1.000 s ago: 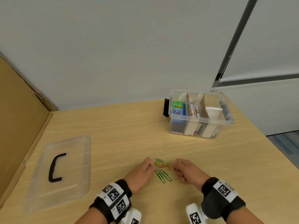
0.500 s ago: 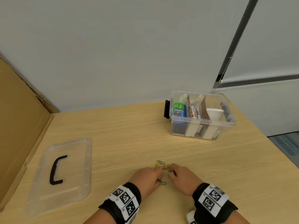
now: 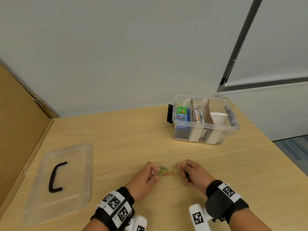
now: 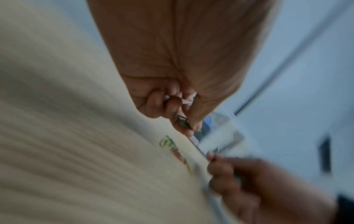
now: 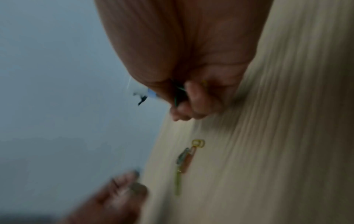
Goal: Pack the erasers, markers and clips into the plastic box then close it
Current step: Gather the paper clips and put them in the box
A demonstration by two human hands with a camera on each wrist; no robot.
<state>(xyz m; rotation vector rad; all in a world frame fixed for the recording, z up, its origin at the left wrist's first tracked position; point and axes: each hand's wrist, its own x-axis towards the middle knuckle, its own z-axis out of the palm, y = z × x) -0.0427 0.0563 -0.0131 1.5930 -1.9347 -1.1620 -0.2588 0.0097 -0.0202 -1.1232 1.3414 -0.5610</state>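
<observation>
Several coloured paper clips [image 3: 165,171] lie in a small heap on the wooden table, between my two hands. My left hand [image 3: 154,174] is just left of the heap; its curled fingers pinch a pink and a green clip [image 4: 182,122]. Just right of the heap, my right hand [image 3: 185,170] curls its fingers round green clips [image 5: 178,95]. The loose clips [image 5: 186,157] show blurred in both wrist views. The clear plastic box [image 3: 233,129] stands open at the back right, with erasers, markers [image 3: 199,115] and cardboard dividers inside.
The box's clear lid [image 3: 80,174] with a black handle lies flat at the front left. A cardboard wall [image 3: 18,124] runs along the table's left side. The table's right edge [image 3: 273,144] drops to the floor beyond the box.
The two green clips nearest me are gone from the table. My hands closed in over the heap, then drew apart, each holding clips.
</observation>
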